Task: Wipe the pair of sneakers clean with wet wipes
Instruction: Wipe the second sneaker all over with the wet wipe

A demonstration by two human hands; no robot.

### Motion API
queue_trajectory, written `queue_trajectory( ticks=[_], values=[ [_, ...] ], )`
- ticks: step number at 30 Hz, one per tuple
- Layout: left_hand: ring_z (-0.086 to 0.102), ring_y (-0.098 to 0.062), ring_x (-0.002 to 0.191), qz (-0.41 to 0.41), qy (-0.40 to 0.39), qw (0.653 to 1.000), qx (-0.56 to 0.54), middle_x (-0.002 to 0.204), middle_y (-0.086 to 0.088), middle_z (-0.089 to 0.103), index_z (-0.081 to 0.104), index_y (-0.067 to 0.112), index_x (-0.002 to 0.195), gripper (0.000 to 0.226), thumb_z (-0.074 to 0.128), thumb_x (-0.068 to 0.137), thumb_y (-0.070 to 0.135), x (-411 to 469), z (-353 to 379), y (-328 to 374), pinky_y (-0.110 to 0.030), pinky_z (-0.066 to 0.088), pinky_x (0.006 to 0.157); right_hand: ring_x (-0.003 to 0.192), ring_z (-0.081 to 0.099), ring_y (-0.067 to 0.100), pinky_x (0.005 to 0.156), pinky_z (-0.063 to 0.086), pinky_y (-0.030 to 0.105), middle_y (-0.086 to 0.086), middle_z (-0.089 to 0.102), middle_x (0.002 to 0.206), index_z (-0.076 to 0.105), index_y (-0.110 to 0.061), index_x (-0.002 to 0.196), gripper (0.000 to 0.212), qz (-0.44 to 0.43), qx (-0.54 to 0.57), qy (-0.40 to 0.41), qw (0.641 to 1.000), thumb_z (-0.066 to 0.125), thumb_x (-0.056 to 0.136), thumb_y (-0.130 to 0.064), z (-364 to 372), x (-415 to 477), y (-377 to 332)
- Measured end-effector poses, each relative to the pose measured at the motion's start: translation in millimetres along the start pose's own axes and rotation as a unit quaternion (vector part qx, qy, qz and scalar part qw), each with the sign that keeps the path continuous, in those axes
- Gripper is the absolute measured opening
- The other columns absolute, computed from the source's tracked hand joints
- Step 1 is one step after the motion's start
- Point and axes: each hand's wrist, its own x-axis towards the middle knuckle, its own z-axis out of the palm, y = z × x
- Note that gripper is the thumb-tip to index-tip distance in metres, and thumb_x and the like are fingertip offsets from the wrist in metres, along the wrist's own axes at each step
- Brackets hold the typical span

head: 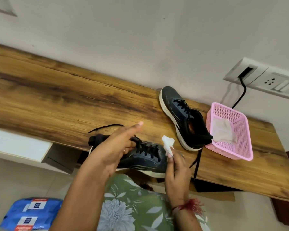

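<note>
My left hand [112, 150] grips the sneaker [145, 162] overhanging the front edge of the desk [57, 90]; my right hand [175, 172] pinches the wipe [168, 144]. A slack grip may drop the sneaker.

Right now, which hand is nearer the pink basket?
Right. The right hand, pinching a wipe, is left of the pink basket; the left hand holds the near sneaker, farther away.

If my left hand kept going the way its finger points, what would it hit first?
Probably the toe of the far sneaker; only bare table lies between it and the left hand holding the near sneaker. Depth is unclear.
</note>
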Motion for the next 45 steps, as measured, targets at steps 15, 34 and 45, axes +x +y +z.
queue_trajectory(
  ticks=[15, 34, 45],
  values=[
    [0.055, -0.011, 0.066, -0.02, -0.001, 0.999, -0.035, 0.083, -0.002, 0.061, 0.064, 0.02, 0.112, 0.024, 0.058, 0.093, 0.031, 33.2, 8.2, -9.1, -0.02, 0.045, 0.055, 0.081, 0.06, -0.004, 0.065, 0.049, 0.011, -0.023, 0.068, 0.08, 0.062, -0.029, 0.095, 0.02, 0.172, 0.282, 0.26, 0.907, 0.046, 0.097, -0.016, -52.2, 27.8, -6.0],
    [0.057, -0.017, 0.095, 0.029, 0.006, 1.0, 0.009, 0.118, -0.01, 0.055, 0.047, 0.022, 0.126, 0.057, 0.068, 0.081, -0.006, 54.4, 7.8, -22.1, -0.02, 0.043, 0.068, 0.117, 0.054, 0.032, 0.095, 0.039, 0.05, 0.014, 0.06, 0.125, 0.061, -0.002, 0.121, 0.059, -0.146, -0.333, -0.15, 0.92, 0.073, 0.064, 0.01, -47.7, 11.1, 47.0],
    [0.054, -0.012, 0.049, 0.0, -0.075, 0.984, -0.164, 0.062, -0.005, 0.061, 0.047, 0.021, 0.124, 0.03, 0.046, 0.097, 0.009, 57.9, -1.0, -20.8, -0.019, 0.041, 0.044, 0.12, 0.052, 0.029, 0.099, 0.029, 0.054, 0.013, 0.059, 0.126, 0.06, -0.003, 0.121, 0.053, -0.221, -0.313, -0.22, 0.897, 0.07, 0.07, 0.008, -47.6, 13.4, 44.9]
  ],
)
